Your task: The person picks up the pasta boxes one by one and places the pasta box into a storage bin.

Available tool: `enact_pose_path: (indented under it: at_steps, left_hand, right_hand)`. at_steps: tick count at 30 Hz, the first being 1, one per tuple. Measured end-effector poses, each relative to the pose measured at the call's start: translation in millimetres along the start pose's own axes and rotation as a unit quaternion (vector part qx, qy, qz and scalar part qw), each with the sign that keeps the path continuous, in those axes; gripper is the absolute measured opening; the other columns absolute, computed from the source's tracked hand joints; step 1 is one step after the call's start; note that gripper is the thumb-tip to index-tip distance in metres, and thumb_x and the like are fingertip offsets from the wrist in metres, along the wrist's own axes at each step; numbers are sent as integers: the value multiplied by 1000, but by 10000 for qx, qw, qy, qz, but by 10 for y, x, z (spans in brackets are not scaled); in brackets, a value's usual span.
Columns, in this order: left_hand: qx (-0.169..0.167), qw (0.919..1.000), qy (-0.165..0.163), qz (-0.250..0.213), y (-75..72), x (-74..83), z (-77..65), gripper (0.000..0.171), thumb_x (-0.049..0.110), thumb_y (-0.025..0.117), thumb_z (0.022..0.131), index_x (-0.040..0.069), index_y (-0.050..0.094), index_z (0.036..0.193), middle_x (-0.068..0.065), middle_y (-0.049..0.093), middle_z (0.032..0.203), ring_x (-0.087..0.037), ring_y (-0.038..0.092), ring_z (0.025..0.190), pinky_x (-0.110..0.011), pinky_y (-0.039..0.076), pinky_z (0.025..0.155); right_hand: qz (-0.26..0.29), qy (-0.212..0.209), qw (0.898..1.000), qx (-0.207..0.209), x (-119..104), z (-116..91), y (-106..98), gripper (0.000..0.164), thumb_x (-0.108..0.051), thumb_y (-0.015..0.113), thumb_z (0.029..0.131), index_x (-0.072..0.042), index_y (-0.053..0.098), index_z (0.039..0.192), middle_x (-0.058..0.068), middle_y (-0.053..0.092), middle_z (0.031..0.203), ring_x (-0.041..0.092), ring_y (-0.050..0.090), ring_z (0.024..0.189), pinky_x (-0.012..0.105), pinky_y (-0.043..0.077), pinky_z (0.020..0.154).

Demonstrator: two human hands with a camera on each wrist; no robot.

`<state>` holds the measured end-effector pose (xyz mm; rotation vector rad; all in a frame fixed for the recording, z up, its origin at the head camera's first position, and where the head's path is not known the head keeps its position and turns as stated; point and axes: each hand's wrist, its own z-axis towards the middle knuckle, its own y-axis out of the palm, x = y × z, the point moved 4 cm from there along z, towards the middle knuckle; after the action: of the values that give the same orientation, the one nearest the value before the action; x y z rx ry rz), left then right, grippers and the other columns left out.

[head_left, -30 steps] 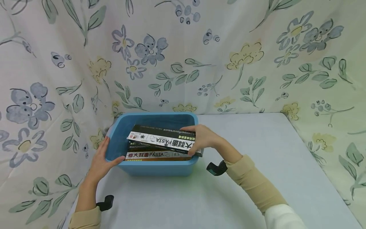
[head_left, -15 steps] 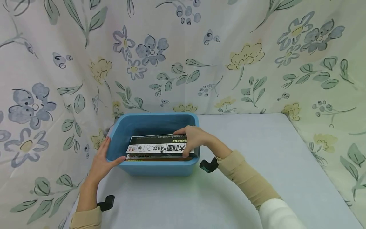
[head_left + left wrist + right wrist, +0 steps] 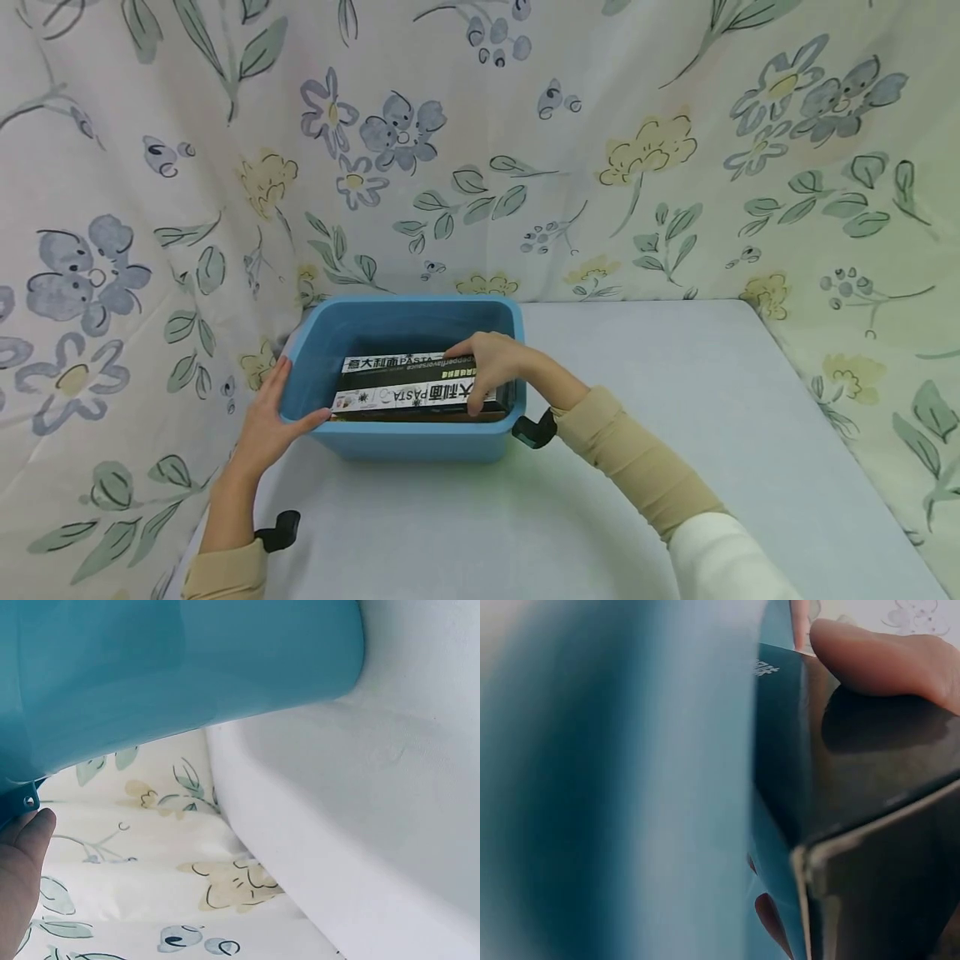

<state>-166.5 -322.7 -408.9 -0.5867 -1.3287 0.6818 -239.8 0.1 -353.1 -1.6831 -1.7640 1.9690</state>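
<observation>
A blue plastic bin (image 3: 420, 446) stands on the white-covered table in the head view, with several flat pasta boxes inside. My right hand (image 3: 491, 367) grips the right end of a black and white pasta box (image 3: 397, 395) in the bin. Behind it shows the white lettered strip of another pasta box (image 3: 369, 363); an orange-brown edge shows below. In the right wrist view the thumb lies on the dark box (image 3: 885, 780). My left hand (image 3: 266, 425) holds the bin's front left corner, thumb across the front rim and fingers along the left rim.
Floral cloth (image 3: 562, 150) hangs behind and on both sides of the table. White table surface (image 3: 637, 367) extends to the right of the bin and in front of it. A dark wrist camera mount (image 3: 536, 429) sits close to the bin's right side.
My right hand has moved left and lowered the pasta box; its tilt has levelled out, and the box behind it now shows its lettered strip. The left hand stays on the bin.
</observation>
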Motion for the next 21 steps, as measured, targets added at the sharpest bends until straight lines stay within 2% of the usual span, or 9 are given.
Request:
enact_pose_path:
  at_steps: [14,21]
  left_hand:
    - [86,10000,32,10,-4,19,8,105,38,76,79,0,14,154,-23,10,160,-51,11,142,-75,18,102]
    - [63,9999,-89,54,-2,21,8,105,38,76,79,1,13,155,-21,9,160,-50,11,143,-75,19,103]
  right_hand:
    - [-356,78,9992,-160,-80,86,43,93,-18,91,59,-9,51,142,0,67,106,13,54,78,22,45,61]
    - [-616,155,9973,-366,-145,83,57,95,-23,92,61,-12,48,145,2,66,118,12,47,71,23,40,59]
